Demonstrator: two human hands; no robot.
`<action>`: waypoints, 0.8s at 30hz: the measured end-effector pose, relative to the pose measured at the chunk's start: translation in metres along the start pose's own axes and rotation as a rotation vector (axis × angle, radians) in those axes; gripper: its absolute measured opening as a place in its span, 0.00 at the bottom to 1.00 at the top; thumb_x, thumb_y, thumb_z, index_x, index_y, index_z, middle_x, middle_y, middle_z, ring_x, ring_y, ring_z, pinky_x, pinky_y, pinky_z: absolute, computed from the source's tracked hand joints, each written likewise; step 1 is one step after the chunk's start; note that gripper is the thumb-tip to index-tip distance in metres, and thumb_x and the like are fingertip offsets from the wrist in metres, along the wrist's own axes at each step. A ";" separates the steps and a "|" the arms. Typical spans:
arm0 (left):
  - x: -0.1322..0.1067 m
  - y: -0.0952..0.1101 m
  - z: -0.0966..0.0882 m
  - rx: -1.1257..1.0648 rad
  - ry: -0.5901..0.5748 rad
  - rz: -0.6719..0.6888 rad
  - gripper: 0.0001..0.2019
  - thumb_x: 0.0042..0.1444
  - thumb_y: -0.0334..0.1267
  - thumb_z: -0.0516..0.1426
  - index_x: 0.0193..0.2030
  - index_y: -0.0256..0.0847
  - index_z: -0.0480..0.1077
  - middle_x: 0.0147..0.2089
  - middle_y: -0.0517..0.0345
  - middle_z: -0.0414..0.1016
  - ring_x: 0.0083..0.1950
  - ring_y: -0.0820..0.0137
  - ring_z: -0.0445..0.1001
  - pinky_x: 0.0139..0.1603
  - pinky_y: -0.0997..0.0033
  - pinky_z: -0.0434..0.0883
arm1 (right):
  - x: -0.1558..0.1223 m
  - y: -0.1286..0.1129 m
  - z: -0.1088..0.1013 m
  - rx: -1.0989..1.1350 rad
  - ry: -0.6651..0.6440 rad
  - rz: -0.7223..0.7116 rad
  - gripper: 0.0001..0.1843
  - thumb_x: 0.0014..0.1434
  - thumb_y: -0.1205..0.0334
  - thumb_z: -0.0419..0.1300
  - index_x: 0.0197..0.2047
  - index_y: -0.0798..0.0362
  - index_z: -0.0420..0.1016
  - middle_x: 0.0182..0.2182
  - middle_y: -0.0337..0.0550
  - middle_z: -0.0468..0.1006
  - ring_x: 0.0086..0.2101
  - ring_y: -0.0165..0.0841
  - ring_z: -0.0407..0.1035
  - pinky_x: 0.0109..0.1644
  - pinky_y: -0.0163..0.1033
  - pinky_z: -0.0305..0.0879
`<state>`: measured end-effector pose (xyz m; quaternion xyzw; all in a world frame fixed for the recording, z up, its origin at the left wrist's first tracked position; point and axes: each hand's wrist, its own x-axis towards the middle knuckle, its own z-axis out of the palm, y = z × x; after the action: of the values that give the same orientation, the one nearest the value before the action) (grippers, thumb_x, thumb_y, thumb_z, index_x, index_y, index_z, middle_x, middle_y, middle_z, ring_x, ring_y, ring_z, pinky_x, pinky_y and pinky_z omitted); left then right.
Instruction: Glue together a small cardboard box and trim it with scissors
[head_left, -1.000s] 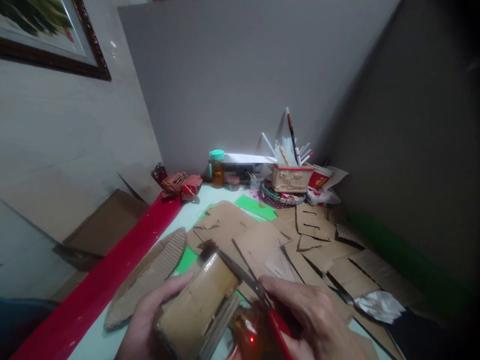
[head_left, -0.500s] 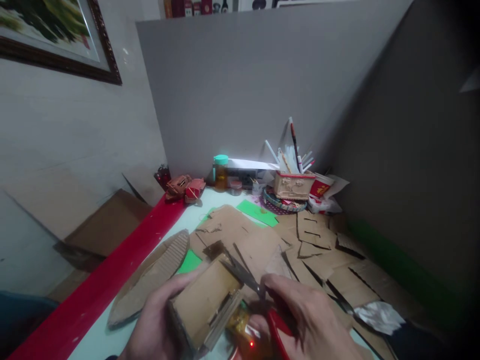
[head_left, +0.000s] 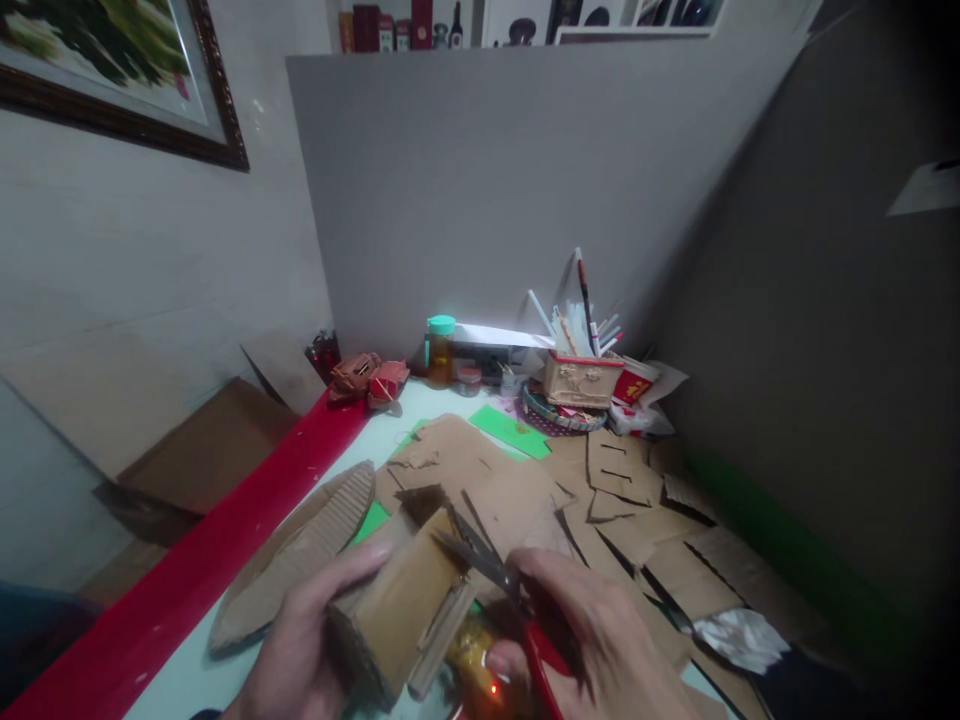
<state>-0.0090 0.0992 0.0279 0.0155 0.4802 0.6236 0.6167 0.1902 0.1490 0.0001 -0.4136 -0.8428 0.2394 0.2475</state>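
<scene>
My left hand (head_left: 307, 620) grips a small open cardboard box (head_left: 397, 600) from its left side, tilted above the table. Red-handled scissors (head_left: 491, 570) are in my right hand (head_left: 592, 630), their blades reaching over the box's far right edge. Whether the blades are cutting into the cardboard I cannot tell. A narrow folded cardboard strip (head_left: 442, 635) runs along the box's near right side. Below the scissors, partly covered by my right hand, is a shiny amber object (head_left: 476, 660) with a red light spot on it.
A boat-shaped cardboard piece (head_left: 300, 550) lies to the left. Flat cardboard pieces (head_left: 495, 490) and green sheets (head_left: 510, 430) cover much of the table. At the back stand a green-lidded bottle (head_left: 441, 355) and a decorated pen box (head_left: 581, 380). Crumpled white paper (head_left: 741, 640) lies at right.
The camera view has shifted slightly, showing more of the shelf at the top. The box and scissors sit a little further left, with the blades still at the box's edge.
</scene>
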 end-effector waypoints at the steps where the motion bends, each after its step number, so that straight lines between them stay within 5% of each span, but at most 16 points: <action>1: -0.001 0.000 0.001 -0.001 0.004 -0.001 0.09 0.55 0.23 0.62 0.26 0.33 0.79 0.23 0.54 0.83 0.21 0.66 0.80 0.21 0.72 0.78 | 0.000 0.000 0.000 -0.002 -0.001 0.008 0.10 0.51 0.66 0.68 0.35 0.49 0.71 0.30 0.34 0.75 0.29 0.31 0.71 0.31 0.33 0.63; 4: -0.002 0.001 0.001 -0.033 0.067 0.045 0.10 0.51 0.21 0.64 0.23 0.37 0.78 0.23 0.62 0.84 0.22 0.71 0.81 0.23 0.78 0.78 | 0.001 0.000 0.001 -0.016 0.030 -0.006 0.09 0.54 0.64 0.67 0.38 0.49 0.72 0.31 0.35 0.76 0.30 0.31 0.73 0.32 0.33 0.65; 6: 0.001 0.000 -0.004 -0.014 0.064 0.111 0.07 0.50 0.22 0.66 0.31 0.38 0.81 0.26 0.63 0.85 0.26 0.70 0.83 0.26 0.78 0.80 | 0.001 0.001 0.001 -0.029 0.043 -0.041 0.09 0.56 0.61 0.66 0.41 0.49 0.73 0.32 0.36 0.78 0.31 0.32 0.74 0.33 0.33 0.66; 10: 0.012 -0.005 -0.023 0.124 -0.008 0.206 0.24 0.50 0.33 0.68 0.57 0.43 0.76 0.52 0.57 0.85 0.57 0.60 0.79 0.50 0.72 0.79 | 0.000 0.005 0.001 -0.076 0.060 -0.115 0.09 0.58 0.56 0.65 0.42 0.48 0.74 0.35 0.37 0.80 0.32 0.33 0.76 0.33 0.33 0.68; 13: 0.016 -0.008 -0.037 0.252 0.050 0.351 0.25 0.51 0.46 0.68 0.57 0.50 0.76 0.67 0.64 0.73 0.75 0.56 0.54 0.72 0.64 0.59 | -0.002 0.007 0.000 -0.097 0.077 -0.129 0.10 0.58 0.55 0.65 0.43 0.46 0.75 0.35 0.36 0.81 0.32 0.34 0.77 0.32 0.33 0.69; 17: 0.013 -0.007 -0.040 0.304 0.089 0.379 0.25 0.49 0.48 0.69 0.56 0.54 0.77 0.72 0.71 0.64 0.78 0.57 0.45 0.77 0.60 0.41 | -0.004 0.007 -0.001 -0.138 0.079 -0.086 0.13 0.55 0.56 0.68 0.44 0.47 0.76 0.36 0.38 0.81 0.32 0.34 0.77 0.32 0.33 0.70; 19: 0.013 -0.003 -0.036 0.290 0.075 0.308 0.28 0.50 0.49 0.68 0.59 0.53 0.74 0.73 0.67 0.63 0.78 0.55 0.48 0.77 0.55 0.44 | -0.004 0.007 -0.002 -0.129 0.072 -0.077 0.14 0.56 0.56 0.67 0.46 0.47 0.76 0.36 0.38 0.80 0.31 0.34 0.77 0.32 0.33 0.71; 22: 0.016 0.002 -0.032 0.221 0.001 0.179 0.34 0.52 0.46 0.66 0.66 0.46 0.66 0.67 0.51 0.72 0.71 0.46 0.62 0.69 0.44 0.63 | -0.003 0.006 -0.004 -0.091 0.098 -0.086 0.13 0.58 0.52 0.65 0.45 0.46 0.78 0.36 0.40 0.81 0.29 0.34 0.77 0.29 0.34 0.69; 24: 0.020 0.004 -0.031 0.190 -0.030 0.142 0.33 0.53 0.42 0.65 0.66 0.41 0.65 0.60 0.46 0.79 0.65 0.45 0.71 0.58 0.51 0.75 | -0.002 0.005 -0.005 -0.072 0.097 -0.095 0.11 0.58 0.51 0.64 0.42 0.46 0.78 0.36 0.39 0.82 0.28 0.34 0.76 0.28 0.34 0.68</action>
<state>-0.0362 0.0976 0.0025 0.1169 0.5257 0.6170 0.5738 0.1974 0.1510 0.0001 -0.3927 -0.8567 0.1765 0.2840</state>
